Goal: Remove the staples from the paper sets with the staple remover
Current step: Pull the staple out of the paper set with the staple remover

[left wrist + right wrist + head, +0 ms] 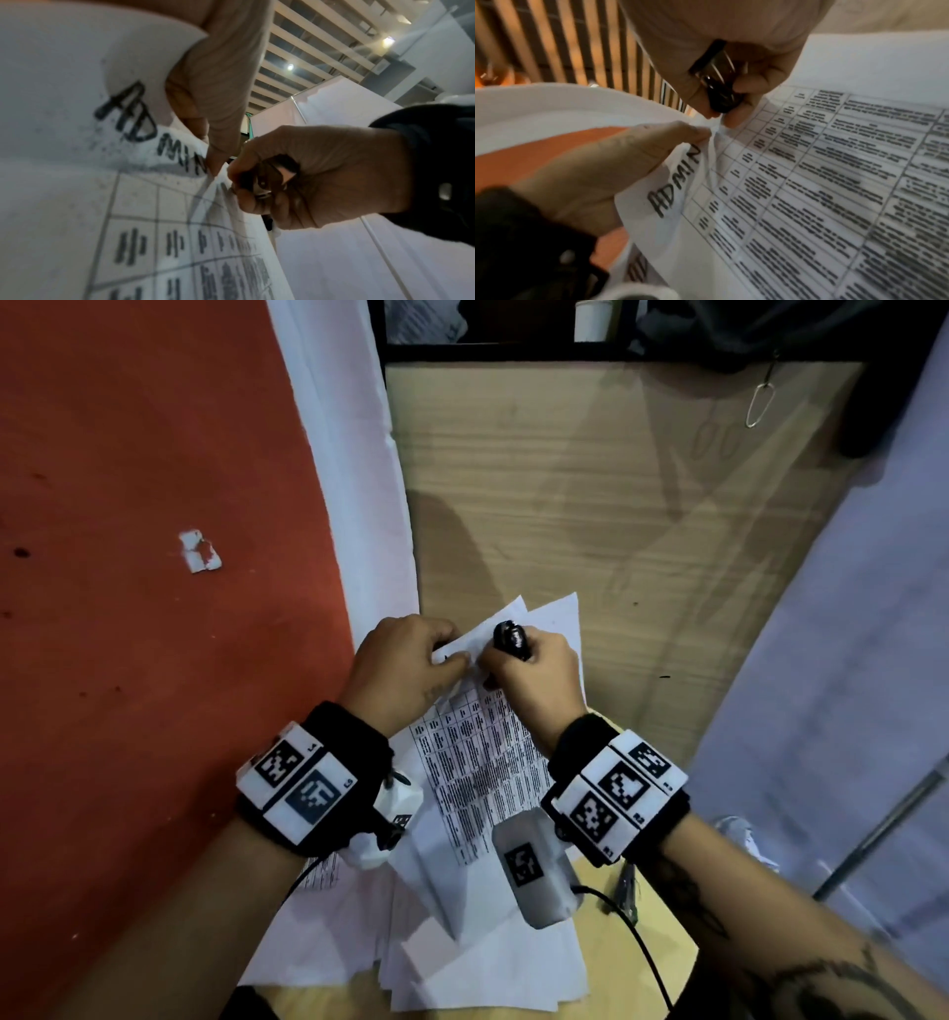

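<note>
A stapled paper set (477, 752) printed with a table and hand-marked "ADMIN" is held up over the table. My left hand (411, 660) pinches its top corner (700, 132) between thumb and fingers. My right hand (529, 675) grips the black staple remover (511, 639) in a fist, its metal jaws (716, 89) down at that same corner, right beside my left fingertips. The paper is creased where the two hands meet (218, 178). I cannot make out the staple itself.
More loose sheets (462, 942) lie piled under my wrists on a round yellow tabletop (642, 916). A wooden panel (590, 505) stands ahead, red floor (154, 557) lies to the left, and white partitions (847, 660) to the right. A small dark tool (629, 891) lies near my right wrist.
</note>
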Tool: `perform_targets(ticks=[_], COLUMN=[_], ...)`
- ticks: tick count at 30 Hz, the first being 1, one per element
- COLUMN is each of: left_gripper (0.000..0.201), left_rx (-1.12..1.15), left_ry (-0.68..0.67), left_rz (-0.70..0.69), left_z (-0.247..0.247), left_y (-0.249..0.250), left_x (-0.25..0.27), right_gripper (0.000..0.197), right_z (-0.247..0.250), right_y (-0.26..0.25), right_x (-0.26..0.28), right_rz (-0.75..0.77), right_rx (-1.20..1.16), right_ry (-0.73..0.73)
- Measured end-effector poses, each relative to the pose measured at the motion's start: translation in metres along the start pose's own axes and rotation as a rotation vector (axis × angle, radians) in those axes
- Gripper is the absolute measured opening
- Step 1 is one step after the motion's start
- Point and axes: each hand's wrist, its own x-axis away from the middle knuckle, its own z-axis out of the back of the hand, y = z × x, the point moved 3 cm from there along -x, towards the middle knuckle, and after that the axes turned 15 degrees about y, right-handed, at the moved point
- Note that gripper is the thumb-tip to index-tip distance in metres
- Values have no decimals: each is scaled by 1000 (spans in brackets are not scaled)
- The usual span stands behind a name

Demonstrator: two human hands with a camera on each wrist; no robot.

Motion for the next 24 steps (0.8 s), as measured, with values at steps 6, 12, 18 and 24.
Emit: perform_targets(ticks=[6,12,18,24], left_gripper=[21,25,28,30], left_rx=[-96,-135,-183,-150], left_ry=[19,69,70,-10], left_rz=[34,33,44,82], left_z=[6,10,10,8], left_y=[-13,-26,-32,-43], left_x=[2,-6,-8,-10], right_gripper=[13,15,16,18], right_z=[9,26,29,20], right_y=[33,59,64,51], right_x=[-19,-27,-30,-41], right_rz=[-176,-90,-16,64], right_rx=[-30,560,896,730], right_ry=[20,-58,-163,-78])
